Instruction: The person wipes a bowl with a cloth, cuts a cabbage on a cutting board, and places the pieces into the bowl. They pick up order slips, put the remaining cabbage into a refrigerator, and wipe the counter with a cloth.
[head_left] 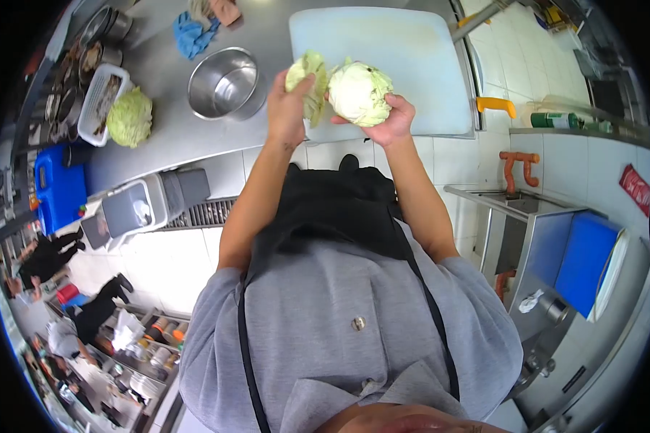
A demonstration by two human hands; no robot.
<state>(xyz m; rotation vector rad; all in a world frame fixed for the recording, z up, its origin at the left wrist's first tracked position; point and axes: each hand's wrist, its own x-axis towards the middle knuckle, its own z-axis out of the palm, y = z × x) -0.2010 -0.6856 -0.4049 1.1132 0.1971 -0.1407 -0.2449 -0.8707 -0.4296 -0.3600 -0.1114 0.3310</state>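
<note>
Two hands split the load by the board's [422, 61] near edge: the right hand [392, 123] cupped the cabbage [359, 90] from below and the side, fingers grasping it, presumably to bear its round weight! The left hand's [285, 108] fingers gripped a curled leaf [313, 97] just beside it. Pale, crinkled, tightly packed, that head! Smooth, shiny metal, the bowl [227, 85] sat on the worktop [162, 83], perhaps for easy reach; another cabbage [130, 119], greener, was beside the white plastic basket [90, 108].
</note>
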